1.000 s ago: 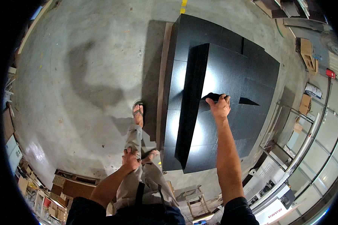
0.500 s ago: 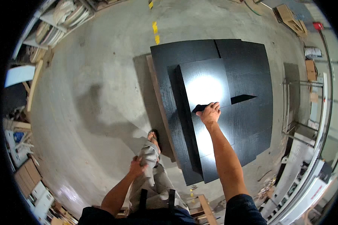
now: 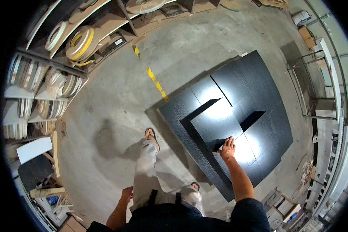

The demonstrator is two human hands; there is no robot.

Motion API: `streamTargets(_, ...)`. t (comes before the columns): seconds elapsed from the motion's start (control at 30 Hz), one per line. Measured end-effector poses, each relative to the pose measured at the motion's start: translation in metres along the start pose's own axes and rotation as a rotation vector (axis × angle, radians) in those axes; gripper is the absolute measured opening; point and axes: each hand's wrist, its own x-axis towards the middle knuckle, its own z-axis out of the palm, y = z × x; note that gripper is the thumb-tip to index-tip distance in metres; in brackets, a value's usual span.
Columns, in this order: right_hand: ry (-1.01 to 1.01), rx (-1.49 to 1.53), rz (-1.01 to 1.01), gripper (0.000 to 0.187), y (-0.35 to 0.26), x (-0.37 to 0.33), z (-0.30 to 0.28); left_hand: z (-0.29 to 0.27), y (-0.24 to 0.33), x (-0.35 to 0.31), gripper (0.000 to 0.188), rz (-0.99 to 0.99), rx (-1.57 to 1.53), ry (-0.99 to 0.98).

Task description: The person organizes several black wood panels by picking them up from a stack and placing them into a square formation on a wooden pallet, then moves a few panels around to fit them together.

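Observation:
My right hand (image 3: 227,149) rests on the top of a low stack of black wood-grain panels (image 3: 259,85), fingers spread and nothing gripped. Beneath it lies a raised black panel (image 3: 207,123), set in from the stack's left edge, which casts a dark shadow strip along that side. Narrow seams and dark gaps run between the boards of the top layer. Down beside my trouser leg hangs my left hand (image 3: 127,193), apart from the stack. Its fingers are mostly hidden from above, and I see nothing in it.
Shelves (image 3: 77,71) at the far left hold several rolls of edge banding (image 3: 81,42). Yellow tape marks (image 3: 154,79) cross the concrete floor. A metal frame (image 3: 301,85) and a long pale machine (image 3: 336,174) stand on the right. Wood offcuts (image 3: 284,205) lie at the lower right.
My view has turned left, so more shelving shows and the stack appears rotated. The left hand has left my knee and hangs lower. My right hand stays on the panel's top.

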Motion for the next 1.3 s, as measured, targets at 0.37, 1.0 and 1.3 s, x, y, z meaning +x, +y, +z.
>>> streamTargets(0.37,-0.080,0.861,0.350,0.064,-0.169,-0.005,-0.101,-0.166,0.463,0.049,0.026,0.500,-0.025,0.047)
streamTargets(1.0,0.127,2.082,0.542,0.036,-0.190,0.119,-0.378,0.221,0.958,-0.061,0.024,0.621,0.769,-0.416)
streamTargets(1.3,0.459,1.664,0.707,0.053,-0.076,0.312,-0.503,0.382,1.137,-0.073,0.025,0.550,0.798,-0.499)
